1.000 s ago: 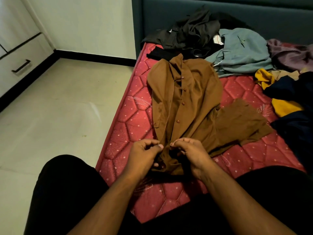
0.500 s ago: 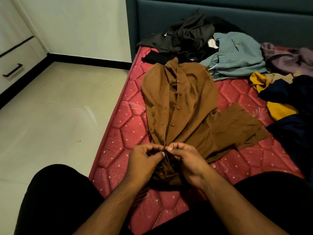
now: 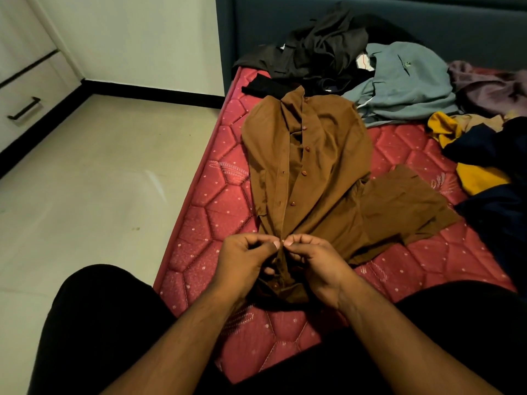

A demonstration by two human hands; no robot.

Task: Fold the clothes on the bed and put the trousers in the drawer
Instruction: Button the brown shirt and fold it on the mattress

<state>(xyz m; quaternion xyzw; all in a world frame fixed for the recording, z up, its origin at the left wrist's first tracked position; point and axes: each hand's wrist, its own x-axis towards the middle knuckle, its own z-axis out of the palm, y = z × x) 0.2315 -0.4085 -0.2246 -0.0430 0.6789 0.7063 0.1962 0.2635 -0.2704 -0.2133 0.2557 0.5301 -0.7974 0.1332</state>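
A: Where's the shirt [image 3: 308, 178] lying?

B: On the near-left part of the mattress [image 3: 216, 212], spread face up. Its long axis runs near to far: collar at the far end, hem at the near end, right under the hands. One sleeve sticks out to the right.

A: And the hands?

B: Both at the near end of the button line. The left hand [image 3: 245, 266] and right hand [image 3: 316, 266] meet thumb to thumb, each pinching the shirt's front edge between curled fingers. The left holds the left edge, the right holds the right, so neither is nearer; the cloth sits directly between them.

A: So what does the next move turn on?

B: I'd judge they're fastening a low button. The button row runs straight away from the fingers toward the far end, with several buttons showing along it, so any further work lies farther up that line.

A: The other clothes?

B: A dark heap [image 3: 313, 52] and a grey top [image 3: 399, 78] lie at the far end, more garments at the right. The drawer [image 3: 25, 104] is far left, well apart from the bed. I can't tell which pieces are trousers.
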